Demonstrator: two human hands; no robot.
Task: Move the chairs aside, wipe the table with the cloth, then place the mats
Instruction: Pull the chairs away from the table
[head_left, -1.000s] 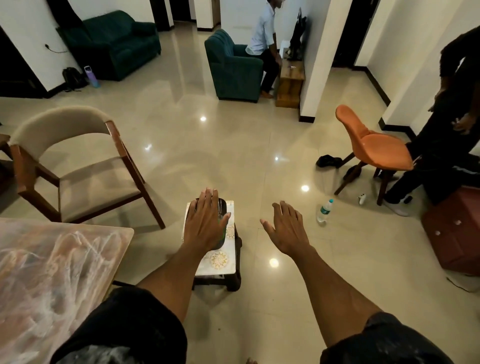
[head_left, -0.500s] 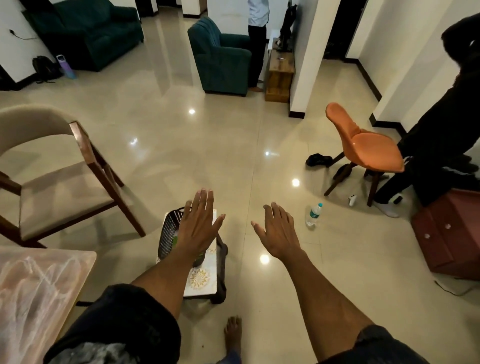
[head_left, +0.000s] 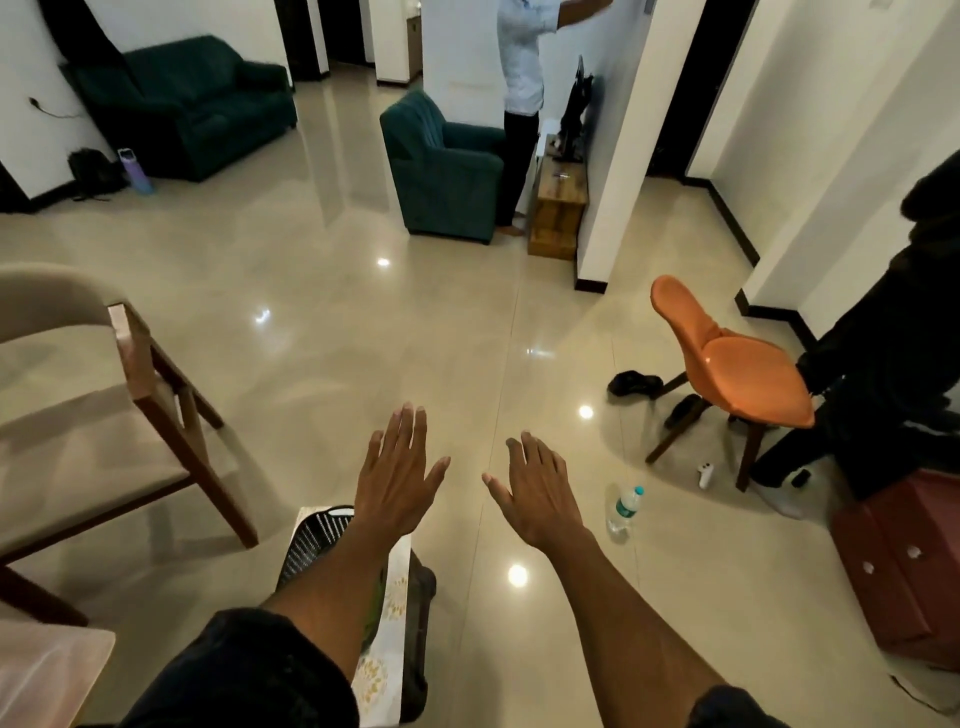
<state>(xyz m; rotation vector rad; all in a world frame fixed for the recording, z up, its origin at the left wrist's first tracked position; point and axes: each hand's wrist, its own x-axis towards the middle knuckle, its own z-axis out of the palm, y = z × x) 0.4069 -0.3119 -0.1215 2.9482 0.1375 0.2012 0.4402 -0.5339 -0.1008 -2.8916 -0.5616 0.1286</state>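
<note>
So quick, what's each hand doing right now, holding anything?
Left hand: open, fingers straight, holding nothing.
Right hand: open, fingers spread, holding nothing.

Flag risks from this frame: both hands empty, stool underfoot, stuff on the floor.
1. The left hand and right hand are open and hold nothing; no cloth is in view, so wiping may stall.
2. The small stool with the black basket stands right below the arms: a trip hazard.
3. The water bottle and black shoes near the orange chair could get kicked.
</note>
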